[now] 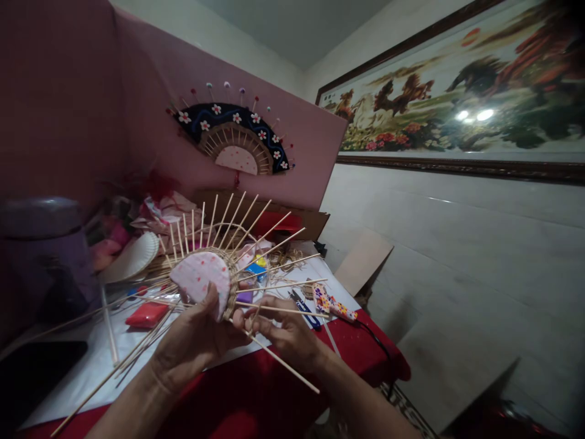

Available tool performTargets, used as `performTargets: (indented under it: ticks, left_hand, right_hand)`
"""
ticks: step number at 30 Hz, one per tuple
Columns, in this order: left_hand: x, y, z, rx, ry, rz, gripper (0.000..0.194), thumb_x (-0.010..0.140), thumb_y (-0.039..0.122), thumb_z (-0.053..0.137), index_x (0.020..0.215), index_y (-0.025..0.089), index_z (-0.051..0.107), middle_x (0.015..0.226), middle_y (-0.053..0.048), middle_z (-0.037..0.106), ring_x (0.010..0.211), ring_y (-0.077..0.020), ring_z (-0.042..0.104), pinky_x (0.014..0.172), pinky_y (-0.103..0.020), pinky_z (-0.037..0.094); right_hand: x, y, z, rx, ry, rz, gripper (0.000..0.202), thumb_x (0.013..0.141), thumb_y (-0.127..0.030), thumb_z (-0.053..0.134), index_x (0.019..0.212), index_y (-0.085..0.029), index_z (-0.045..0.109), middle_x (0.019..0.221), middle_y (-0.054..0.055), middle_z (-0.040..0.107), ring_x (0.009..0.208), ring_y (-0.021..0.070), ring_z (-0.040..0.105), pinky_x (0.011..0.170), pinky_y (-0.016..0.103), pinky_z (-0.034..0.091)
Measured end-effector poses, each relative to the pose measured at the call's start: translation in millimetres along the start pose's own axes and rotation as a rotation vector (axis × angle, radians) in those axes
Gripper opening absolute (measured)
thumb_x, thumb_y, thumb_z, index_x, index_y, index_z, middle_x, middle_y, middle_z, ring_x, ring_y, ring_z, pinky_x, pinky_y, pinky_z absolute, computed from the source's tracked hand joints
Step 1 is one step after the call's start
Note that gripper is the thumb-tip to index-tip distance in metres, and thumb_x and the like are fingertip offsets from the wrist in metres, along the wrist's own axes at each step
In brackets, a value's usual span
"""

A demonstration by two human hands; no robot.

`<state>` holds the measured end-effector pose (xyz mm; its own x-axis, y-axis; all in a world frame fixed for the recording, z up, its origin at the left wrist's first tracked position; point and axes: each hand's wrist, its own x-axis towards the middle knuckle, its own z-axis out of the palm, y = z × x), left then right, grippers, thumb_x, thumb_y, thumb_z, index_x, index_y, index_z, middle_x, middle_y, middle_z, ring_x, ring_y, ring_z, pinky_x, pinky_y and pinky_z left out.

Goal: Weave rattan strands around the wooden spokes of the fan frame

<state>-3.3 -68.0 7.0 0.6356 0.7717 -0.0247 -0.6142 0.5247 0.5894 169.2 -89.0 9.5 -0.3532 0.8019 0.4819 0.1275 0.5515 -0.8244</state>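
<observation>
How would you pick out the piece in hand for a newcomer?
Over the red-covered table, the left hand grips a fan-shaped piece. Thin sticks radiate around its pale, dotted half-disc. Unlike the fan on the pink panel, it has no dark flowered band.

Left grip (197, 332) clasping, right grip (290, 335) pinching

Dim light — two white glare spots on the painting (406, 113), soft shadows on the wall (457, 244), murky flask (43, 262), corners darkened.
</observation>
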Motion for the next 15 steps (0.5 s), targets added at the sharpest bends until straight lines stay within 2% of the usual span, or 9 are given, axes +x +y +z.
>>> performTargets:
  ticks: [3,5,7,10,15]
  left_hand:
    - [-0.7,0.6,0.2,0.028,-0.017,-0.002,0.038,0.085,0.040,0.041,0.090,0.013,0.067,0.063,-0.009,0.064,0.068,-0.0244,0.063,0.076,-0.043,0.045]
    - [-0.5,1.0,0.6,0.037,-0.016,-0.019,0.040,0.086,0.041,0.038,0.094,0.014,0.066,0.062,-0.008,0.063,0.068,-0.0252,0.063,0.075,-0.043,0.045]
    - [0.1,1.1,0.5,0.029,-0.024,-0.031,0.042,0.086,0.041,0.036,0.088,0.013,0.067,0.061,-0.009,0.063,0.068,-0.0247,0.062,0.074,-0.042,0.046]
    - [0.7,0.6,-0.5,0.006,-0.034,-0.021,0.042,0.087,0.039,0.035,0.080,0.013,0.068,0.060,-0.009,0.063,0.064,-0.0214,0.061,0.071,-0.040,0.047]
    - [-2.0,0.1,1.4,-0.010,-0.014,-0.027,0.039,0.087,0.038,0.037,0.092,0.013,0.067,0.059,-0.008,0.063,0.061,-0.0200,0.061,0.072,-0.040,0.048]
  right_hand:
    - [-2.6,5.6,-4.0,-0.015,0.048,-0.007,0.017,0.083,-0.031,0.057,0.074,-0.019,0.063,0.069,0.001,0.063,0.066,0.0135,0.059,0.066,0.027,0.048]
    - [-4.0,10.1,-5.0,0.011,0.051,0.023,0.018,0.083,-0.034,0.057,0.075,-0.019,0.063,0.069,0.001,0.063,0.065,0.0137,0.059,0.065,0.026,0.047]
    - [-4.9,12.6,-4.3,0.040,0.068,0.032,0.017,0.082,-0.034,0.057,0.076,-0.019,0.063,0.070,0.001,0.063,0.066,0.0143,0.059,0.065,0.027,0.047]
    - [-4.8,10.6,-1.2,0.001,0.157,-0.018,0.014,0.080,-0.030,0.061,0.071,-0.019,0.063,0.068,0.001,0.063,0.066,0.0150,0.058,0.065,0.027,0.046]
    - [-2.5,1.3,4.5,-0.104,0.284,-0.110,0.007,0.076,-0.024,0.065,0.071,-0.020,0.067,0.068,0.001,0.064,0.065,0.0148,0.057,0.063,0.026,0.045]
